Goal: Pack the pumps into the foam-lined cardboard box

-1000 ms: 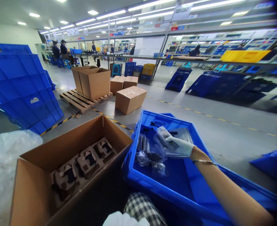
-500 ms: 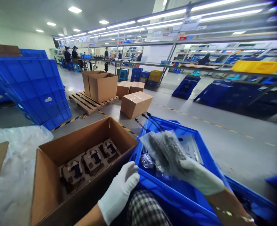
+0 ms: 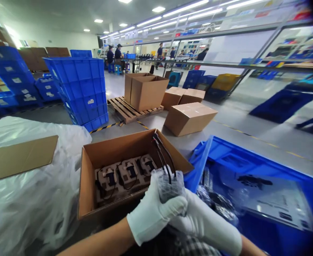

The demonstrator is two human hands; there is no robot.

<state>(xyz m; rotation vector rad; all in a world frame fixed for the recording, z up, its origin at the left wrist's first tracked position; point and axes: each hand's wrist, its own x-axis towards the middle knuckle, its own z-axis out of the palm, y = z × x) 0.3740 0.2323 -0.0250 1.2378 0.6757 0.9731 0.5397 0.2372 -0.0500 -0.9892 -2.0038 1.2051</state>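
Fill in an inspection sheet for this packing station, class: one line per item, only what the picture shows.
Surface: concrete floor with striped tape.
Job's things: bagged part; open cardboard box holding three parts in a pulp tray; blue crate with more bags.
Clutter: plastic sheet, loose cardboard piece.
Grippers: left hand and right hand, gloved, both on the bagged part.
Cables: black leads stick up from the bag.
Surroundings: stacked crates, pallet, sealed boxes, distant people.

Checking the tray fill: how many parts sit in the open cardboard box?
3, side by side in the open cardboard box's insert: left, middle, right. More may be hidden.
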